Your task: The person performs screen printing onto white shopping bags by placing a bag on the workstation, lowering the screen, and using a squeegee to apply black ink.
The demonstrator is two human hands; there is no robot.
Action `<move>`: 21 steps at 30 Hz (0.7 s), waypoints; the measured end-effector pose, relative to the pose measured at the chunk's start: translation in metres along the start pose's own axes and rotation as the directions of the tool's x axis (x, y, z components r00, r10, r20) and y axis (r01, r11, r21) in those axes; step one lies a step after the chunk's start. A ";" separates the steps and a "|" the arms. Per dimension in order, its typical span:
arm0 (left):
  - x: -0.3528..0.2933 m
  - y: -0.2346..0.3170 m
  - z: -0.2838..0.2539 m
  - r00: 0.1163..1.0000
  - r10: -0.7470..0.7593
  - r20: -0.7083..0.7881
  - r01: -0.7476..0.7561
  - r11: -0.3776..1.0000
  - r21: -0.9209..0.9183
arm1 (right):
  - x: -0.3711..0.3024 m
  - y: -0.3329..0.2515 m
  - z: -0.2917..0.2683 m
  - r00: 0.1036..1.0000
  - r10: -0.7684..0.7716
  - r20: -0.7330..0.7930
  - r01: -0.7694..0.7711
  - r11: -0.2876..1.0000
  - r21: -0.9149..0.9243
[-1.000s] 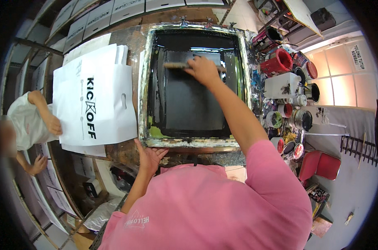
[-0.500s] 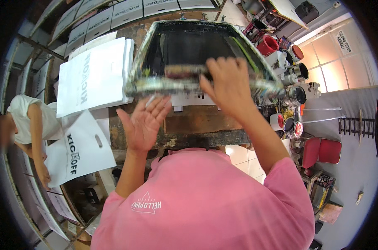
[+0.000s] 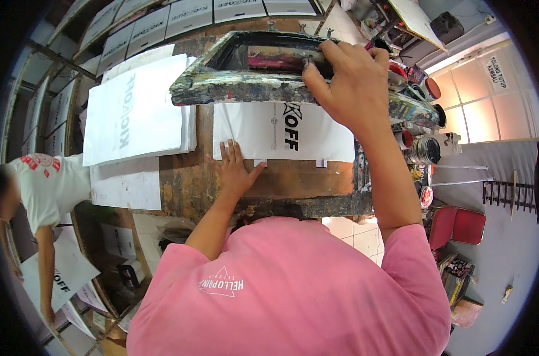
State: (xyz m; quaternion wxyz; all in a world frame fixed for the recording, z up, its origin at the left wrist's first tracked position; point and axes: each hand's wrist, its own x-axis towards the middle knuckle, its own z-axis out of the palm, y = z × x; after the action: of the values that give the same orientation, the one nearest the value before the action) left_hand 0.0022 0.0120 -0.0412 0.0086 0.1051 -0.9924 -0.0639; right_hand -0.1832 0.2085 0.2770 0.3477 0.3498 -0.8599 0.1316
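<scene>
My right hand (image 3: 355,89) is closed on the near edge of an ink-stained screen printing frame (image 3: 246,86), which is raised and tilted at its near side. Inside the frame lies a squeegee (image 3: 275,58); its right end runs behind my fingers, so I cannot tell whether they hold it too. Beneath the frame a flat white bag (image 3: 246,124) with black lettering lies on the worn wooden table (image 3: 305,181). My left hand (image 3: 237,169) is open, fingers spread, its fingertips on the bag's near left corner.
On the left stands a stack of printed white bags (image 3: 139,113). A co-worker (image 3: 47,184) holds another printed bag (image 3: 62,273) beside the racks. Ink tubs and cans (image 3: 425,149) crowd the table's right side. A red chair (image 3: 456,225) stands farther right.
The frame's near side has risen, exposing the printed bag. My right hand has moved up and right; my left has turned palm down onto the bag. The co-worker's bag has moved down and left.
</scene>
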 end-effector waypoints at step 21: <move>0.024 -0.154 -0.165 0.805 -0.584 -0.103 0.282 0.529 -0.801 | 0.048 0.004 -0.010 0.982 0.098 0.160 -0.105 0.994 0.042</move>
State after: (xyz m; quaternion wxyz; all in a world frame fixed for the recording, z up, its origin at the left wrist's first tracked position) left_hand 0.0157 -0.1631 0.1030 0.2159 0.3492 -0.7938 -0.4487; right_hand -0.2058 0.1918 0.3176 0.2625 0.3234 -0.8979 0.1426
